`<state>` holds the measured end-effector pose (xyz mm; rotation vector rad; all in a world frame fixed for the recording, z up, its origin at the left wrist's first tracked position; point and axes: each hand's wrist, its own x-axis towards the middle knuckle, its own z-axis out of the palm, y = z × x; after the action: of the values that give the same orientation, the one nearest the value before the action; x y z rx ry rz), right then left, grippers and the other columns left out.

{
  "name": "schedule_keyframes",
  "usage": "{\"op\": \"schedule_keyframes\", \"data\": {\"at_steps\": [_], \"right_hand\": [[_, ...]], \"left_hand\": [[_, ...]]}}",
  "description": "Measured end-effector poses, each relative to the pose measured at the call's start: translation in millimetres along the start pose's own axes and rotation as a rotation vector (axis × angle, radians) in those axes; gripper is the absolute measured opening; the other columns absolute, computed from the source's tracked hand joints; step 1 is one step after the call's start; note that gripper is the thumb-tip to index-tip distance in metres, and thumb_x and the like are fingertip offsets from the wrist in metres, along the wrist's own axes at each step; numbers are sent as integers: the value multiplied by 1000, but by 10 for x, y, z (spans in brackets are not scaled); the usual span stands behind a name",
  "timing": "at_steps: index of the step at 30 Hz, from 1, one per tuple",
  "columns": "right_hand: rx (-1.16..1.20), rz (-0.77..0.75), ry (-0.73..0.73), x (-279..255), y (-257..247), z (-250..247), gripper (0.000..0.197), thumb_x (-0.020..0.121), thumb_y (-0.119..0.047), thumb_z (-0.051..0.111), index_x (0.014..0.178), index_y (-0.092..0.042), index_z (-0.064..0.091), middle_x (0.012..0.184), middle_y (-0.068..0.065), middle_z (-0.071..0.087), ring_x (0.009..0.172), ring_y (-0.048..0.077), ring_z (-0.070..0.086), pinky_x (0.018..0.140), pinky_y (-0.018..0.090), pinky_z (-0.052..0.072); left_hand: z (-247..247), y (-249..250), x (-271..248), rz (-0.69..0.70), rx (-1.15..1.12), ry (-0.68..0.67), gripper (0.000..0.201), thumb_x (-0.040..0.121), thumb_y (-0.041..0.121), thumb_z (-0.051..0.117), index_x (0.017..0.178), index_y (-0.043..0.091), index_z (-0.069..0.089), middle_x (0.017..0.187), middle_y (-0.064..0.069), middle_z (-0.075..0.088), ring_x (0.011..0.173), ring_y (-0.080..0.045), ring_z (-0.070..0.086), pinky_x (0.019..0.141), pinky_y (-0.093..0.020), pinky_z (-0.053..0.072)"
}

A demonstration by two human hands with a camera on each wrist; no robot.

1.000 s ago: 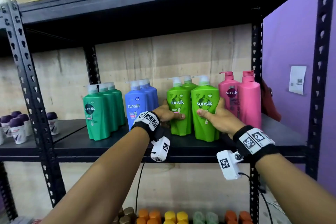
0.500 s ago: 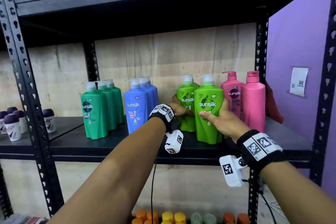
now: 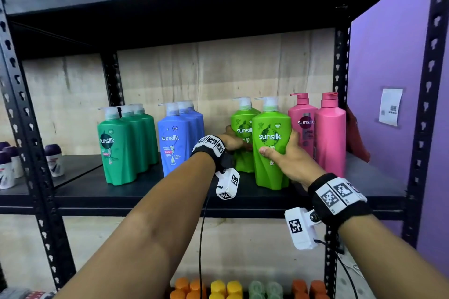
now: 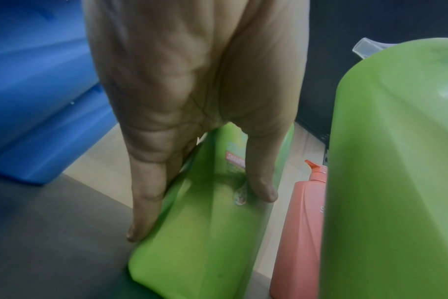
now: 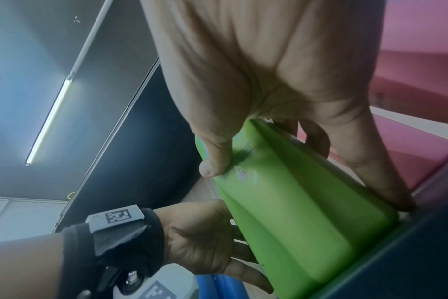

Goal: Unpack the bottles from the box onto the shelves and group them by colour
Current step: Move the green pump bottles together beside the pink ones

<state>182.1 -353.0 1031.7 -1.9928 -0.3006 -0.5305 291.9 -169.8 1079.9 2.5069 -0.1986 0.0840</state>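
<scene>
Two lime green bottles stand on the black shelf [image 3: 126, 193]. My left hand [image 3: 233, 142] holds the rear lime green bottle [image 3: 243, 119]; in the left wrist view its thumb lies on the bottle's face [image 4: 205, 232] and its fingers [image 4: 143, 192] run along the left side. My right hand [image 3: 288, 156] grips the front lime green bottle [image 3: 271, 170], thumb on the label and fingers wrapped behind, as the right wrist view shows [image 5: 294, 222]. Both bottles are upright, with the pink bottles [image 3: 329, 133] just to their right.
Dark green bottles [image 3: 121, 150] and blue bottles [image 3: 173, 145] are grouped to the left, with a gap beside the blue ones. Small roll-on bottles [image 3: 53, 161] sit at far left. A red object [image 3: 357, 138] is behind the pink ones. Coloured caps [image 3: 233, 286] line the lower shelf.
Both hands have slid the lime green bottles to the right, up against the pink ones. The left-hand bottle now stands further back, behind the front one.
</scene>
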Motion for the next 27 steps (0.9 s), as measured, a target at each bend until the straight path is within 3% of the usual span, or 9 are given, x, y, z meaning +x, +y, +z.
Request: {"op": "schedule_keyframes", "data": {"at_steps": [4,8,11,13,16,18,20,24,27], "right_hand": [[5,3,-6,-10,7,-4,76,88,-44,73,141,-21,24,123,-5,55,94,10,58,90,25,41],[5,7,7,-17,33,14,77,88,-44,74,143,-20,25,123,-5,55,96,12,59,90,24,41],[10,6,15,-34,69,24,78,89,-43,73,146,-21,24,122,-7,54,105,13,55,90,22,39],[32,9,-4,-57,106,16,80,90,-42,72,149,-24,22,123,-10,54,108,11,54,91,22,38],[97,20,-51,-98,184,11,79,94,-33,70,153,-27,18,127,-14,55,117,10,54,100,27,41],[136,35,-61,-127,247,20,75,96,-26,67,154,-29,20,125,-16,58,121,11,56,106,32,43],[163,54,-43,-156,283,34,71,97,-23,66,153,-33,24,114,-26,58,111,5,60,102,29,46],[200,53,-4,-179,333,68,62,97,-26,65,148,-41,33,102,-39,57,93,-18,56,86,16,46],[165,31,3,-193,313,144,62,95,-34,66,147,-44,34,106,-40,57,102,-8,60,86,17,43]], "left_hand": [[0,-11,25,12,14,-2,96,86,40,77,158,10,21,153,-13,31,139,-32,40,107,-35,39],[-8,-6,46,-15,2,4,100,86,41,77,158,10,16,153,-11,31,139,-31,40,94,-30,38],[5,-8,13,-19,-11,18,102,84,39,79,158,8,16,152,-10,32,138,-31,41,93,-29,37],[10,23,-51,-13,-44,29,97,84,34,81,156,5,23,151,-12,37,136,-31,45,99,-28,42],[-5,59,-181,9,-104,-41,66,91,33,73,145,5,48,142,-14,56,126,-30,58,106,-42,50],[5,60,-315,10,-269,-66,43,97,33,67,133,9,61,131,-12,66,120,-30,63,101,-51,53],[26,40,-454,-22,-475,-43,37,99,30,64,132,12,60,126,-9,68,118,-30,64,98,-56,54],[102,-46,-692,11,-695,89,51,103,41,54,144,11,49,137,-8,59,120,-28,61,98,-55,55],[171,-154,-826,80,-833,93,61,101,53,51,146,12,46,145,-5,55,127,-25,58,101,-55,53]]}}
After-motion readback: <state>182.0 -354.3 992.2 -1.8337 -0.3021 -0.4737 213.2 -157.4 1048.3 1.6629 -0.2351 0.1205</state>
